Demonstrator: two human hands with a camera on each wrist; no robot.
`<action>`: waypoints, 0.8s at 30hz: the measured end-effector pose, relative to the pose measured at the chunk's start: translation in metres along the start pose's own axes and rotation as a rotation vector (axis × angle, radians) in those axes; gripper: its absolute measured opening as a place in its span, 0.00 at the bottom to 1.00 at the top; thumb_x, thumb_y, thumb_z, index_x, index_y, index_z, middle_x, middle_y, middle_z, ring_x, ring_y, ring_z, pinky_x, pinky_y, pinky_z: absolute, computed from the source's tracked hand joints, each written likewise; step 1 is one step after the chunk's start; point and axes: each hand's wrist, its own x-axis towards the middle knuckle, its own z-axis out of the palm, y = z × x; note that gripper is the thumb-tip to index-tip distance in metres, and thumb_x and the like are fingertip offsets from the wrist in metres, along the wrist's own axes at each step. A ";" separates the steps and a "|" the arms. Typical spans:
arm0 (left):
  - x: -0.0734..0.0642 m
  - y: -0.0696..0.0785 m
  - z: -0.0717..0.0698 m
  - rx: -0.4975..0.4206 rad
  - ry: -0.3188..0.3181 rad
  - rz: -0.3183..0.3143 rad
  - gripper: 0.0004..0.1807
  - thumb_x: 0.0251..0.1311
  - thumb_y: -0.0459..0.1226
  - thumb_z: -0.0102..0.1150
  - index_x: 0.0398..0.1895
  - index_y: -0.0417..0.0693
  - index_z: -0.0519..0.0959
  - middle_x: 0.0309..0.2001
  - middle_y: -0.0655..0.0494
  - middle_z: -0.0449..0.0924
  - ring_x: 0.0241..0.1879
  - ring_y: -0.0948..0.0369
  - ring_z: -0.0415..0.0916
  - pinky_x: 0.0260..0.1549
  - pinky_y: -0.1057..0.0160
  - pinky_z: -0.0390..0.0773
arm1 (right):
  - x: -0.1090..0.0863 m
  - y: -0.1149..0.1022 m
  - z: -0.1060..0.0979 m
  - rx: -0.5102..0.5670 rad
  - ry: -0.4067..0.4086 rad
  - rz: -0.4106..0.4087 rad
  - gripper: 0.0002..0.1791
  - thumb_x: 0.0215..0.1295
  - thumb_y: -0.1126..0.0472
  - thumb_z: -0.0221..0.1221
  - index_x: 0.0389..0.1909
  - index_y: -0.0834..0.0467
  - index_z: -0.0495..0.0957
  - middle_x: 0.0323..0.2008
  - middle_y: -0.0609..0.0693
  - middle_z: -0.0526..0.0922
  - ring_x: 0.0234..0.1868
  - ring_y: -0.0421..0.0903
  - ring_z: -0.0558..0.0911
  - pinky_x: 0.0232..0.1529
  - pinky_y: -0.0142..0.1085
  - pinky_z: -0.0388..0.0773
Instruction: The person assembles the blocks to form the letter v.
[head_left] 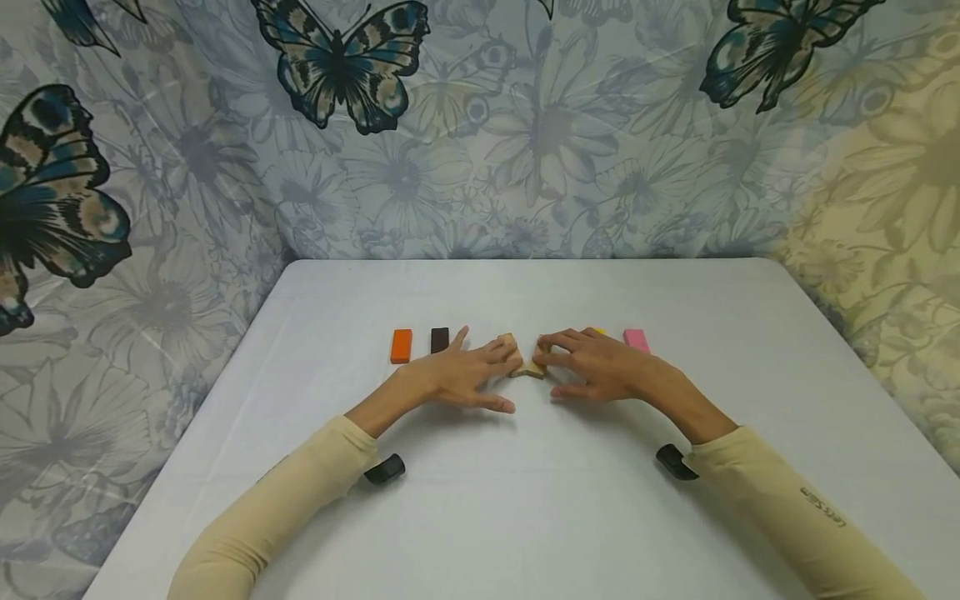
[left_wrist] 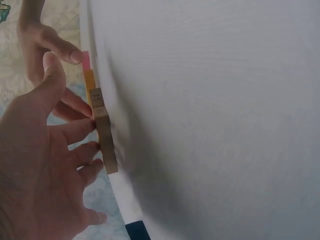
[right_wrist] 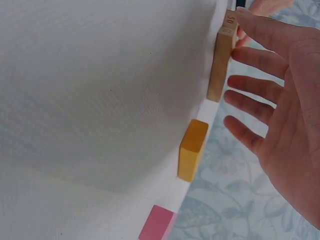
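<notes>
Tan rectangular wooden blocks (left_wrist: 107, 145): best nudged lightly, evenly
Left hand (head_left: 467, 375): spread, fingertips touching blocks
Right hand (head_left: 600, 365): spread, fingertips touching or just beside

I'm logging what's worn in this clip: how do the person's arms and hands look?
The left sleeve and right sleeve are plain cream and long, ending near the wrists. Dark lettering runs along the right one. A small black piece shows beside each cuff, one left, one right. The left hand and right hand wear no gloves.
</notes>
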 end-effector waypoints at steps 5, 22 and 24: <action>0.000 0.002 0.001 -0.013 -0.020 -0.012 0.48 0.72 0.70 0.42 0.86 0.58 0.48 0.87 0.54 0.37 0.87 0.55 0.37 0.80 0.28 0.32 | 0.001 0.000 0.000 0.005 -0.033 0.018 0.32 0.73 0.45 0.63 0.74 0.52 0.74 0.75 0.59 0.71 0.73 0.61 0.73 0.69 0.65 0.71; -0.003 -0.019 0.001 -0.023 0.062 0.141 0.48 0.77 0.65 0.41 0.87 0.50 0.41 0.88 0.50 0.32 0.87 0.54 0.27 0.84 0.40 0.27 | -0.003 0.007 -0.010 0.004 0.000 0.062 0.35 0.74 0.45 0.62 0.77 0.54 0.69 0.76 0.59 0.70 0.74 0.63 0.73 0.71 0.65 0.69; -0.002 -0.022 0.000 -0.016 0.050 0.169 0.47 0.78 0.64 0.41 0.87 0.49 0.41 0.88 0.50 0.32 0.87 0.55 0.28 0.84 0.42 0.26 | -0.005 0.011 -0.015 0.011 -0.001 0.097 0.37 0.74 0.45 0.61 0.78 0.55 0.67 0.77 0.59 0.69 0.75 0.63 0.72 0.73 0.65 0.68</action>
